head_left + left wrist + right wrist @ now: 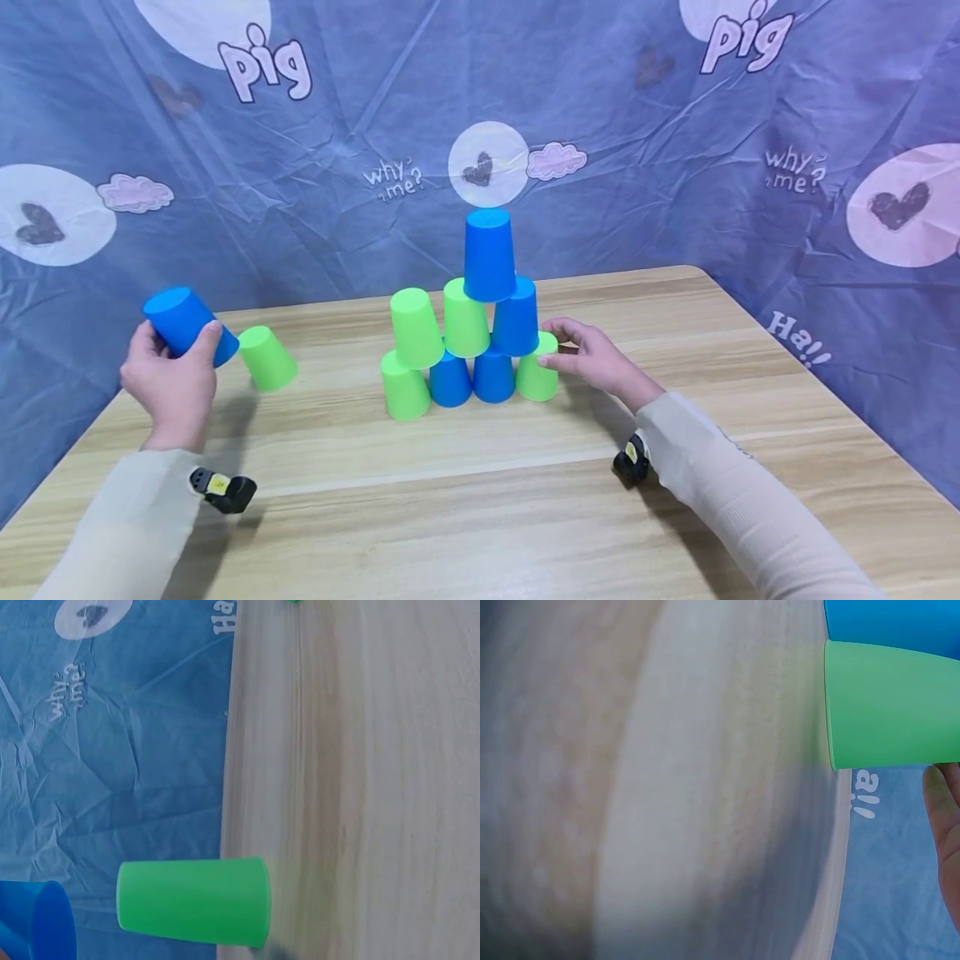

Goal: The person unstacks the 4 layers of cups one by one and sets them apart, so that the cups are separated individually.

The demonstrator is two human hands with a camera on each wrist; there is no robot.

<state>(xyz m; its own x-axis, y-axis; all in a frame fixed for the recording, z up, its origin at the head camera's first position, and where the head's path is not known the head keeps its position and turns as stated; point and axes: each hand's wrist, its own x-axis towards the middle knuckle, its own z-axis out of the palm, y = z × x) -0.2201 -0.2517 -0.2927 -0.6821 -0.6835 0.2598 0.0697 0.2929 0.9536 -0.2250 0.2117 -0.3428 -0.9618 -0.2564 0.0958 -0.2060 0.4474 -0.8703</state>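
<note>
My left hand [171, 371] grips a blue cup [183, 321], tilted and raised at the left; in the left wrist view only part of this cup [52, 922] shows. Just right of it a green cup [267, 360] stands upside down on the table. A stack of upside-down cups rises mid-table: a mixed bottom row, then two green cups [416, 329] and a blue cup [516, 318], with one blue cup [489, 254] on top. Beside the bottom row's right-end green cup [537, 379], my right hand [592, 358] rests its fingertips against that cup's side.
The wooden table [465, 517] reaches back to a blue printed cloth [337, 208] hanging behind and along the right side. A black device [223, 490] sits on the left sleeve cuff, another black device [632, 460] on the right one.
</note>
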